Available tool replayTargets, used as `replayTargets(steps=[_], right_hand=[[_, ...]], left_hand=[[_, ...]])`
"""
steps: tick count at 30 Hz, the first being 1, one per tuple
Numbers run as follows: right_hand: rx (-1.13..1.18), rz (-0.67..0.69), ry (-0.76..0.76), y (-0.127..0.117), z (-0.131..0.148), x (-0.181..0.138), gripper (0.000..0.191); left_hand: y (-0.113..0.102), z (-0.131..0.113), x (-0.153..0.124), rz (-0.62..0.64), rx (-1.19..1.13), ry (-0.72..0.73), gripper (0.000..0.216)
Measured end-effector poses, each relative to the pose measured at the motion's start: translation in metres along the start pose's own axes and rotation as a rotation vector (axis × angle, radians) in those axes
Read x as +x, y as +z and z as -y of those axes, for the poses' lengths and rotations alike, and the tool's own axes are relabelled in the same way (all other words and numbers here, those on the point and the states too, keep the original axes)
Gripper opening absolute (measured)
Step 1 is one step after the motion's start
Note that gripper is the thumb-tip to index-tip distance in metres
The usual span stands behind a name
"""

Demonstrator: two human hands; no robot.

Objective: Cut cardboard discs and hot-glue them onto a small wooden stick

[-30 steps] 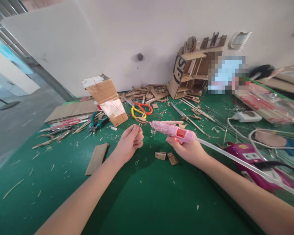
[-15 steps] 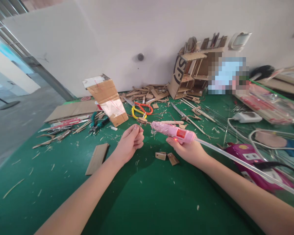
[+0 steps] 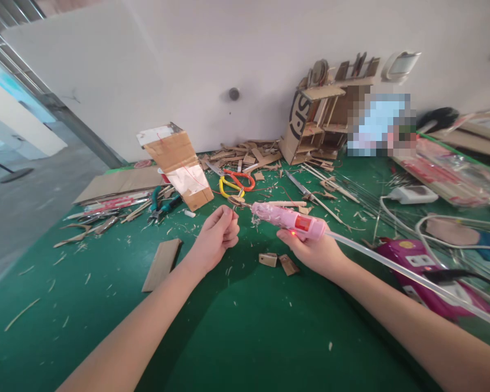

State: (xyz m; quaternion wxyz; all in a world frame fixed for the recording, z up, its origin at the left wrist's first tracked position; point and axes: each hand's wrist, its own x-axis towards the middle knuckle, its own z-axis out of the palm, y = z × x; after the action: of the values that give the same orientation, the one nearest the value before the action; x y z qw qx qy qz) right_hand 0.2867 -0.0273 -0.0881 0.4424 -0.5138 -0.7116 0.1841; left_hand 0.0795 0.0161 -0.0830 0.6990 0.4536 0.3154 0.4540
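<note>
My right hand (image 3: 316, 253) is wrapped round a pink hot glue gun (image 3: 288, 219), which has a red light lit and a long clear glue stick running out of its back. The gun's nozzle points left, close to a small brown cardboard piece (image 3: 237, 201). My left hand (image 3: 218, 237) pinches that piece between thumb and forefinger; its lower part is hidden by the fingers. Two small folded cardboard bits (image 3: 268, 259) lie on the green table (image 3: 245, 337) between my hands. A flat cardboard strip (image 3: 162, 265) rests left of my left hand.
Scissors (image 3: 240, 181), pliers (image 3: 161, 207) and a knife (image 3: 300, 185) lie beyond my hands. A bent cardboard panel (image 3: 179, 169) and a cardboard shelf (image 3: 310, 128) stand behind. To the right are a purple power strip (image 3: 408, 250) and another person's hand (image 3: 451, 232).
The small cardboard piece at my left fingertips has tilted slightly and sits a little lower. The glue gun and both hands hold almost the same place.
</note>
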Motion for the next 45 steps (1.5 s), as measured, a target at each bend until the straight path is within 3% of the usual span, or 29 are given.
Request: replayTargets(steps=[21, 45], right_hand=[[0.018, 0.005, 0.016, -0.0001, 0.0020, 0.0004, 0.024], [0.010, -0.010, 0.010, 0.0004, 0.0018, 0.0010, 0.024]], left_hand=[[0.0033, -0.0001, 0.0002, -0.003, 0.027, -0.007, 0.037], [0.0008, 0.0017, 0.0005, -0.020, 0.015, -0.028, 0.028]])
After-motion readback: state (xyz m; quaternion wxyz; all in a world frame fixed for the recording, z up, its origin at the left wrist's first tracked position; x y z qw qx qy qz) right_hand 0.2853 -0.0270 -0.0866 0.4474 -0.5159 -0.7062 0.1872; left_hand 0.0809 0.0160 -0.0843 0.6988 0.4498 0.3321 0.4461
